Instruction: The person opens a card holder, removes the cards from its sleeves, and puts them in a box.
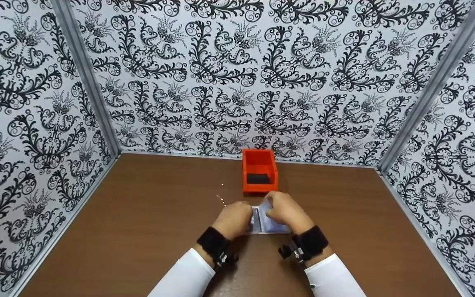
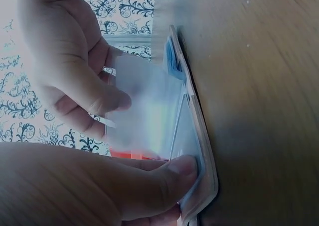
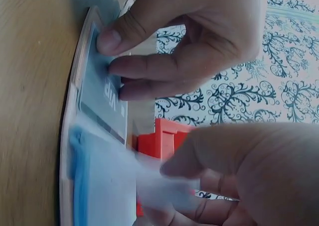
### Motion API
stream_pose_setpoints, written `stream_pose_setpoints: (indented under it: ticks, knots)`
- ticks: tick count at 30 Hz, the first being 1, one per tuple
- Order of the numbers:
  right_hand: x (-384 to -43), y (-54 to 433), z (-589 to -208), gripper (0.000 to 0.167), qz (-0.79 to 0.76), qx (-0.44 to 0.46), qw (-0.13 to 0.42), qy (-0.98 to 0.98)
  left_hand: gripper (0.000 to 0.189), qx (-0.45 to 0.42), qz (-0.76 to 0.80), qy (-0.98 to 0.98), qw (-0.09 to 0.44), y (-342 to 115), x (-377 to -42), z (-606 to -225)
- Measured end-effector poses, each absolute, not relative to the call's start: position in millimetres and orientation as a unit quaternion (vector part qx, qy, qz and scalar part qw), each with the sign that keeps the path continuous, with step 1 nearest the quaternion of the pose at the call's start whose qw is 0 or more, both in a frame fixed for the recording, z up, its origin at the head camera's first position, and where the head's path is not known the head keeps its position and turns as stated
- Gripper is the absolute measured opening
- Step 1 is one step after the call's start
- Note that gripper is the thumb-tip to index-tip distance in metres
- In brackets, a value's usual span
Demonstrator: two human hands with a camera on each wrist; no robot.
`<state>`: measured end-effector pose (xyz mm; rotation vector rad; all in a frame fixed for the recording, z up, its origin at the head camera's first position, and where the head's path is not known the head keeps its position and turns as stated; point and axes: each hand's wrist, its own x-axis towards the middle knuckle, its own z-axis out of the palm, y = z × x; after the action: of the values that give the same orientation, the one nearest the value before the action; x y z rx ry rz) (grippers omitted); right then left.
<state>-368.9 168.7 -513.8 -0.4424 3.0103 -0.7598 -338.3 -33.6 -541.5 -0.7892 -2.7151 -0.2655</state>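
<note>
An opened card holder (image 1: pixel 255 231) with clear plastic sleeves lies on the table between both hands. A grey card marked "VIP" (image 3: pixel 104 91) sits in its left side. The left hand (image 1: pixel 233 218) holds down that side, with its thumb near the edge and fingertips on the card, as the right wrist view shows. The right hand (image 1: pixel 288 211) pinches a clear plastic sleeve (image 2: pixel 147 104) between thumb and fingers and lifts it up from the holder. More bluish sleeves (image 3: pixel 99 181) lie on the right side.
Behind the hands stands an orange-red bin (image 1: pixel 260 187) with a dark item (image 1: pixel 258 178) inside. Several pale specks (image 1: pixel 221 199) show on the brown tabletop (image 1: pixel 159 214) to the left. Patterned walls (image 1: pixel 229 82) close off the back and both sides.
</note>
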Motion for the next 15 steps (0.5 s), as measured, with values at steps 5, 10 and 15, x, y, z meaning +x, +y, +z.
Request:
stream_pose_setpoints:
  ticks: [5,10,15]
  knots:
    - [-373.5,176.0,-516.6,0.055,-0.242,-0.117,0.005,0.963,0.015,-0.268,-0.088,-0.951,0.127,-32.0,-339.9,-541.0]
    - [-376.7,183.7,-520.5,0.059,-0.242,-0.112,0.015,0.964,0.011,-0.261,-0.079,-0.955,0.121,-30.6,-340.3,-541.4]
    - [-379.9,188.4,-524.2,0.060,-0.244,-0.110,0.026,0.963,0.010,-0.252,-0.078,-0.957,0.125,-29.4,-339.8,-542.8]
